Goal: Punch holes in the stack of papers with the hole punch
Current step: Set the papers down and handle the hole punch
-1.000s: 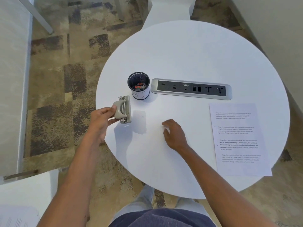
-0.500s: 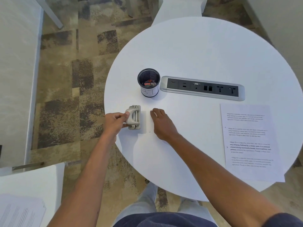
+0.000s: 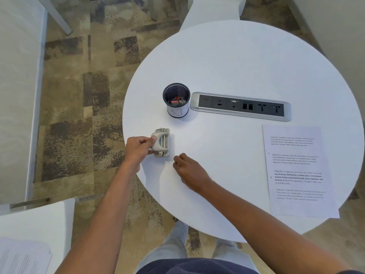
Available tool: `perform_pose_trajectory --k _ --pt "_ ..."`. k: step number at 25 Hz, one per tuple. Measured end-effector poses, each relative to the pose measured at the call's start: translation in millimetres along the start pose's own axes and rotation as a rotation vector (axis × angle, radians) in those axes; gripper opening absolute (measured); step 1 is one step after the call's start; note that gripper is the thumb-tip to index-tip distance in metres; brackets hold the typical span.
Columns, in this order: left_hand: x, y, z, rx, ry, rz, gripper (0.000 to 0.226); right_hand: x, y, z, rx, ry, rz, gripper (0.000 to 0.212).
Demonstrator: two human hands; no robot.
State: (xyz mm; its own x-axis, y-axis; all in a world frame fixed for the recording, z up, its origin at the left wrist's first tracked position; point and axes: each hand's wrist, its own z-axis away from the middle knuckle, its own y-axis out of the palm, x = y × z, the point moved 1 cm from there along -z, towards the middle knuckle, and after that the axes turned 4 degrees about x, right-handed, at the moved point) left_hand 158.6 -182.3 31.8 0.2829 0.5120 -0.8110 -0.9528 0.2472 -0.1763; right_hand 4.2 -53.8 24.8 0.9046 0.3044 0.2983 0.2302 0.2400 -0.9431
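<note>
Paper sheet: printed text, mostly illegible.

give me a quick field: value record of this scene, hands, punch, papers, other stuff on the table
left hand: gripping the hole punch by its handle
right hand: resting on the table beside the punch, holding nothing
papers: printed sheets at the table's right edge, far from the punch
punching: not started
other: mesh cup with small items; power strip set in the table
</note>
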Motion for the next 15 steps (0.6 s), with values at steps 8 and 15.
perform_pose_trajectory --k 8,15 --pt "3 17 3 0.028 -0.002 -0.036 0.019 -56 4 41 -0.113 0.233 -0.101 0.023" --pt "7 39 6 0.073 0.014 -0.105 0.021 -86 5 55 -0.603 0.684 -0.625 0.025"
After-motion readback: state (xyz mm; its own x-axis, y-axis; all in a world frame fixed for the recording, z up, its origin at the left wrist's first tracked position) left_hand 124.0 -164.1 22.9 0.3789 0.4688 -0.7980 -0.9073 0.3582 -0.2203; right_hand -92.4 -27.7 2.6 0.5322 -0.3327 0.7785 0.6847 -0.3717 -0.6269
